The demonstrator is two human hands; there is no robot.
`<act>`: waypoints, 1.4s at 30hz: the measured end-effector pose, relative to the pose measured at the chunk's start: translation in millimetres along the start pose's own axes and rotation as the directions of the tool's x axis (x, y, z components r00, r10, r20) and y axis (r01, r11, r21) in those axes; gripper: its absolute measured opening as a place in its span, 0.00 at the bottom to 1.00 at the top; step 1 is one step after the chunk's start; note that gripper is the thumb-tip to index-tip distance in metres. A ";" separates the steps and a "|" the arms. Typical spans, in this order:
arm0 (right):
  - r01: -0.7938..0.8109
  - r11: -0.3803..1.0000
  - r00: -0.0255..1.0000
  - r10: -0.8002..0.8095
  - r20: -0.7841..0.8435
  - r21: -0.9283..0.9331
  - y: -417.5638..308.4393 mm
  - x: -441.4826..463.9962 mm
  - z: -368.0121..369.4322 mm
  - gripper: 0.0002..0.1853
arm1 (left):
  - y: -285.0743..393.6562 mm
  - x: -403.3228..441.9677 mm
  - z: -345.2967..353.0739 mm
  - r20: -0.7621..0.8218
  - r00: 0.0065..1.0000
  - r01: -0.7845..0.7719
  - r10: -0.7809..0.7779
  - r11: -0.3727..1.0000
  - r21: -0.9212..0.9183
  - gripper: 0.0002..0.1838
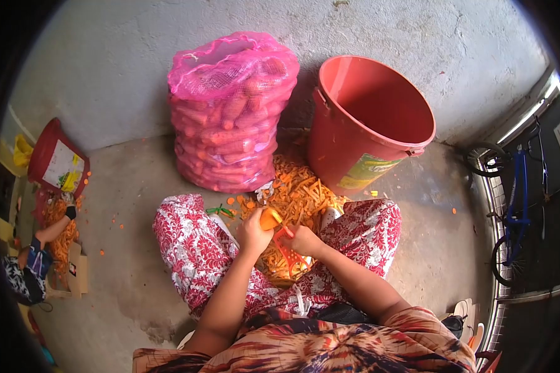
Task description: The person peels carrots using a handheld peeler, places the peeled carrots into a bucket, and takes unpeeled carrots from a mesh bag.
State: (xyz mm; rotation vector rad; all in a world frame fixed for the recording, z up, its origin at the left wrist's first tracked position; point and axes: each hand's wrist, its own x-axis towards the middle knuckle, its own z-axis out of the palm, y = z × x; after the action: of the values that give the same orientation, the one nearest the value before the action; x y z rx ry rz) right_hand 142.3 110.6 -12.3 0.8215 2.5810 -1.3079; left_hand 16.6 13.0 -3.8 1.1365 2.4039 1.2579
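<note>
My left hand [254,234] is closed around a carrot [269,219], held up above my lap. Close beside it, my right hand [305,241] grips an orange-red slotted peeler [287,250] whose upper end is against or very near the carrot; exact contact cannot be made out. Beneath both hands, a heap of carrot peelings [298,193] lies between my crossed legs. A small green item [219,211] rests near my left knee.
A pink mesh sack of carrots [227,124] stands against the wall, with a red bucket [354,130] to its right. At far left, another person's arm [55,230] reaches toward peelings near a tipped red tub [53,152]. A blue bicycle [515,211] is at right.
</note>
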 end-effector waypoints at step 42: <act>-0.058 0.996 0.998 0.057 -0.012 -0.064 24.1 9.6 23.4 0.11 | -18.6 0.1 4.3 0.381 0.923 0.233 -0.060 0.873 -0.428 0.12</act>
State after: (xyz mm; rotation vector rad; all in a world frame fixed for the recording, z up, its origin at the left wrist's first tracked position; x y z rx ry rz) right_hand 144.0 107.7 -47.1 0.8869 2.5720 -1.2015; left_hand 8.6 9.3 -20.8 0.9141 1.7545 1.3419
